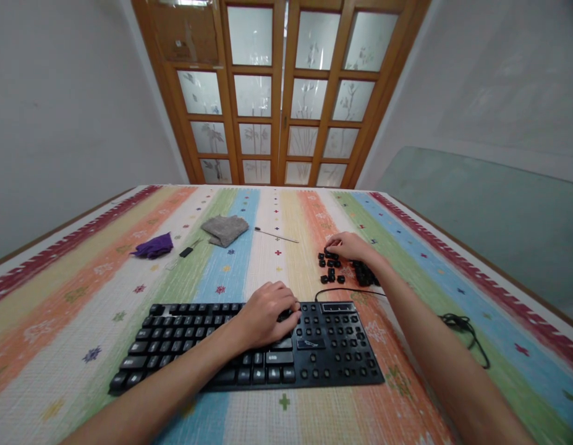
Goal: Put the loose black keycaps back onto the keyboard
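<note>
A black keyboard [342, 378] lies on the table with keycaps on its left and middle part. Its right part is bare, showing rows of exposed switches. My left hand [267, 312] rests over the keyboard, just left of the bare switches, with fingers and thumb curled together at the keys. What lies between those fingertips is hidden. Behind the keyboard, my right hand [350, 246] is closed in a pinch at a black keycap [331, 254]. Several loose keycaps [331, 275] stand in a loose group below it, and a denser heap of keycaps [363, 273] sits beside my right forearm.
A thin rod-like tool [277, 235] lies mid-table. To its left are a folded grey cloth [225, 229], a wire tool with a black handle [186, 251] and a purple cloth [154, 246]. The keyboard's cable [351, 289] runs right to a coil [460, 324].
</note>
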{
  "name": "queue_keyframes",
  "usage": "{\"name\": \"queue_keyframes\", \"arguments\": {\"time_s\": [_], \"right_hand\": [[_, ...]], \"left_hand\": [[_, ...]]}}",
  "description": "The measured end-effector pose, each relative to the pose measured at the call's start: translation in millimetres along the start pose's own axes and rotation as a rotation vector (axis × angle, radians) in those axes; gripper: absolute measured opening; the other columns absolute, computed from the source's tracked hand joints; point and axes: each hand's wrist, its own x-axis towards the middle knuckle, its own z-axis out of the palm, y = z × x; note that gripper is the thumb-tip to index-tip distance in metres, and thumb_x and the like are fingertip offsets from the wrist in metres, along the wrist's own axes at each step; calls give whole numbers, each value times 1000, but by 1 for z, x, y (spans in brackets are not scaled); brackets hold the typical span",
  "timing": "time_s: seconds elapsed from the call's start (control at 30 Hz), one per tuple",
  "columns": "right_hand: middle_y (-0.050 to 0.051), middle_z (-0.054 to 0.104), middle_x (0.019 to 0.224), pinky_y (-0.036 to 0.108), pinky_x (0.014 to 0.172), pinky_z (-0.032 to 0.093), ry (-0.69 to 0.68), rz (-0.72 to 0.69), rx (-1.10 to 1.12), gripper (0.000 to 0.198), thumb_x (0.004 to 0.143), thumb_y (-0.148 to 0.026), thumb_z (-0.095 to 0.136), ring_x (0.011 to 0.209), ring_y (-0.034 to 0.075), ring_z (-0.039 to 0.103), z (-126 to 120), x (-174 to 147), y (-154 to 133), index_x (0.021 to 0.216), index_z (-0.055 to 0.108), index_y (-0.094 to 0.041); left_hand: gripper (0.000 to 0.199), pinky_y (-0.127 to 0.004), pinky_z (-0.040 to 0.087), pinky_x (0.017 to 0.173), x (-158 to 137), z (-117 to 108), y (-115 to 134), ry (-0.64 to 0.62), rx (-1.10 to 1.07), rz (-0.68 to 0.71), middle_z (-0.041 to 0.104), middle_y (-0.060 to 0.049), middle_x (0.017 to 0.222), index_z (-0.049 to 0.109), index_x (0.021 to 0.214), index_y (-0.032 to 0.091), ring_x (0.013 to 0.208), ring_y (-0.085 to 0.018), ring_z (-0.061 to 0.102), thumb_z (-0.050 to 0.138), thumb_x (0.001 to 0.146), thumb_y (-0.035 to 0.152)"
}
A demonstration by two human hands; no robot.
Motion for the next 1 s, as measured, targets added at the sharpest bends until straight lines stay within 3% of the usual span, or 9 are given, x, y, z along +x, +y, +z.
{"name": "queue_keyframes", "arguments": {"time_s": [0.3,0.47,0.6,0.73,0.83,1.0], "right_hand": [[6,78,87,22,67,47,-36,72,-1,14,83,-18,65,79,18,70,9,12,6,83,79,-17],[4,76,74,22,60,44,-39,90,37,15,83,-19,64,70,17,68,12,12,6,74,76,-16],[5,74,72,23,60,43,-5,70,77,14,82,-17,64,69,17,66,5,9,-2,72,73,-15],[7,74,86,24,69,45,41,-33,139,10,86,-20,61,80,17,65,-12,-3,-24,85,71,-15],[5,72,91,23,70,46,-3,-154,212,12,89,-24,61,80,15,64,-17,-24,-45,95,67,-17],[3,67,84,26,67,45,-161,-434,343,9,92,-22,56,72,14,58,2,-80,-66,91,63,-17]], "left_hand": [[11,-36,47,81,0,-2,1,-34,0,-3,66,-6,88,62,82,17,91,-22,55,59,92,23],[4,-37,49,84,0,-4,2,-38,-34,-34,65,-7,96,61,89,17,95,-22,56,60,89,21],[22,-38,50,84,-1,-5,1,-39,-54,-114,64,-8,101,59,105,17,97,-23,57,64,85,22],[23,-39,51,84,-1,-4,0,-42,-47,-144,64,-8,101,58,106,17,97,-24,58,65,85,23],[15,-38,51,83,-1,-3,1,-49,-16,-140,64,-7,99,58,100,17,95,-23,57,62,87,21],[9,-39,50,83,-1,-3,5,-96,85,-126,62,-8,95,59,97,17,94,-24,56,59,90,22]]}}
